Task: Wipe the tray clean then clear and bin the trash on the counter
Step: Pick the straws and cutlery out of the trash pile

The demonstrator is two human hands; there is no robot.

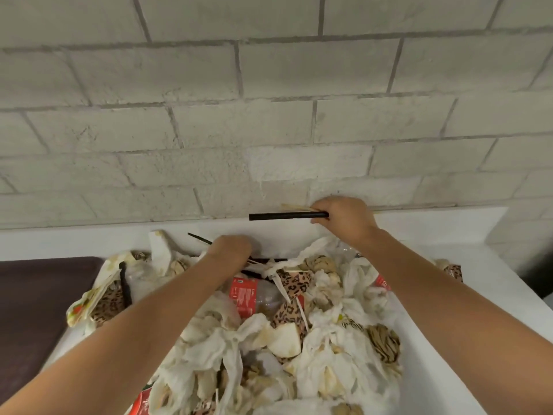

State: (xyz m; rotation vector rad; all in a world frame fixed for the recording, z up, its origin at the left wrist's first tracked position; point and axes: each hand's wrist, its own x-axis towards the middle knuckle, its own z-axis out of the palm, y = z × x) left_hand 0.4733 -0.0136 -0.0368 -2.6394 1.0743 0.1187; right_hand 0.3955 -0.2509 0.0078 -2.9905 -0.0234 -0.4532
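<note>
Both hands are out over the white table [466, 235], right up by the painted brick wall [269, 115]. The right hand [344, 220] is closed around a black straw [284, 216], which sticks out level to the left, with a pale strip of something pinched alongside it (wrapper or stick, hard to say). The left hand [230, 248] is curled down into the far edge of the trash heap [284, 339], fingers closed on thin sticks beside a second black straw [200, 239] poking up and away. The heap itself sprawls across the table between the forearms: crumpled stained napkins [209, 351], leopard-print wrappers [294, 284], a squashed plastic bottle [257, 295] with a red label lying in the middle. At the left edge sits a dark brown surface [39, 295], touching the table's side.
</note>
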